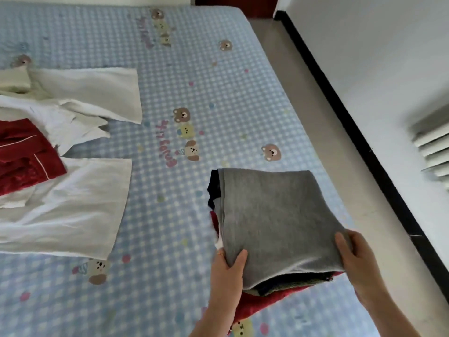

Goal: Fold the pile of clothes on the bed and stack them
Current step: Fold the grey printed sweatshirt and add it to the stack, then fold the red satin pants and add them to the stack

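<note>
A stack of folded clothes (272, 215) sits near the bed's right edge, grey garment on top, dark and red pieces beneath. My left hand (227, 271) grips the stack's near left corner, thumb on the grey cloth. My right hand (357, 261) grips the near right corner, thumb on top too. At the left lies the unfolded pile: white garments (73, 203) spread flat and a crumpled red garment (24, 154) with white piping on them.
The bed (194, 93) has a blue checked sheet with bear prints. Along its right side run a narrow strip of floor (323, 142), a black skirting and a white wall with a radiator (432, 142).
</note>
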Motion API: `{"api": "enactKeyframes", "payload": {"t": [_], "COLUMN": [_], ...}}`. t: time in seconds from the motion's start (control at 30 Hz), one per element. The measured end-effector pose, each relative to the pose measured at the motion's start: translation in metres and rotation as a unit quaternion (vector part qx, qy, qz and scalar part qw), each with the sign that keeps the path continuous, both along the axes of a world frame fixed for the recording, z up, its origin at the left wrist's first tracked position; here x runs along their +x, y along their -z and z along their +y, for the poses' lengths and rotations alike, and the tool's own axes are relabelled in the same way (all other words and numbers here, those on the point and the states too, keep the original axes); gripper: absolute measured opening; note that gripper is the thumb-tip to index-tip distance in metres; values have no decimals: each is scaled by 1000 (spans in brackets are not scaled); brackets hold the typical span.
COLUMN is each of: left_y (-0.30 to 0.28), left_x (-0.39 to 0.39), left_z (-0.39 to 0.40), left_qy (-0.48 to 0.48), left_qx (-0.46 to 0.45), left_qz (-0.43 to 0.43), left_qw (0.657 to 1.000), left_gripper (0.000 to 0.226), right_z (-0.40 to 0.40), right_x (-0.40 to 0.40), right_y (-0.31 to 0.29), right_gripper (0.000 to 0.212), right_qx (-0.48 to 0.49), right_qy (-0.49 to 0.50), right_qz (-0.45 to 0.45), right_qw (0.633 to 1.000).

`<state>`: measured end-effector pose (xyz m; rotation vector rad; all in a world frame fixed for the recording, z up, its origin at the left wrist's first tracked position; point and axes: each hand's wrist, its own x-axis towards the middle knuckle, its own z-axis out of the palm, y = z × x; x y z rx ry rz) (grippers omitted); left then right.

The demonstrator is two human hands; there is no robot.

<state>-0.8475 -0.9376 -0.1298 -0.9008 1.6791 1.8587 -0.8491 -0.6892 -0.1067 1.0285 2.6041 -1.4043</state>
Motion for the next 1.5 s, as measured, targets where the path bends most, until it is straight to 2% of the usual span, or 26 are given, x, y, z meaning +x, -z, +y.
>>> {"api": "enactKeyframes", "payload": {"t": [0.1, 0.17, 0.3, 0.37, 0.43, 0.5, 0.53, 0.57, 0.6, 0.63, 0.7, 0.73, 0.8, 0.9, 1.0, 1.07, 1.13, 1.2, 1.3, 1.4, 1.5], "left_y": [52, 72, 75, 65, 62, 62, 61, 64, 65, 65, 74, 80, 96, 118, 111, 95, 80, 64, 52, 38, 20], "left_x": [19, 26, 36, 42, 54, 62, 61, 59, 53, 44, 21, 7, -10, -17, -23, -24, -17, -6, 9, 24, 40], "left_z": [15, 13, 7, 8, 8, 8, 7, 7, 10, 15, 24, 26, 26, 23, 23, 16, -9, -49, -144, -251, -360], "left_qy": [50, 87, 105, 122, 205, 270, 250, 226, 226, 261, 385, 437, 503, 538, 548, 528, 481, 458, 459, 425, 379], "left_qx": [-61, -103, -71, -44, -96, -232, -300, -357, -408, -435, -470, -477, -479, -470, -471, -477, -503, -498, -507, -555, -609], "left_qz": [-49, -60, -41, -49, -47, 0, 64, 164, 264, 332, 352, 334, 295, 284, 288, 317, 336, 314, 196, 113, 48], "left_qw": [996, 989, 991, 990, 973, 934, 919, 891, 844, 796, 712, 686, 656, 640, 628, 627, 635, 666, 703, 706, 695], "left_gripper": [22, 19, 14, 15, 15, 23, 23, 21, 22, 35, 73, 86, 100, 101, 100, 89, 66, 51, 54, 65, 56], "right_z": [11, 15, 35, 40, 38, 27, 19, 8, -3, -13, -22, -22, -18, -15, -17, -24, -42, -67, -128, -204, -295], "right_x": [22, 27, 31, 36, 41, 40, 37, 31, 22, 14, 0, -4, -5, -4, -9, -11, -12, -10, -18, -40, -64], "right_y": [61, 76, 67, 58, 54, 57, 59, 61, 63, 66, 79, 87, 105, 118, 114, 98, 75, 57, 39, 27, 23], "right_gripper": [13, 11, 8, 4, 9, 28, 39, 46, 53, 60, 67, 68, 71, 72, 72, 70, 64, 49, 33, 30, 37], "right_qx": [38, 57, 89, 100, 132, 207, 269, 335, 379, 399, 399, 390, 378, 362, 368, 349, 308, 270, 235, 191, 163], "right_qy": [-25, -29, -3, -23, -53, -78, -109, -163, -227, -284, -350, -359, -355, -356, -362, -349, -323, -309, -323, -382, -446], "right_qz": [-97, -114, -85, -113, -159, -168, -148, -119, -96, -83, -96, -116, -146, -161, -159, -154, -127, -85, -53, -55, -80], "right_qw": [994, 991, 992, 988, 977, 961, 945, 920, 892, 868, 842, 840, 842, 846, 842, 856, 886, 908, 915, 902, 876]}}
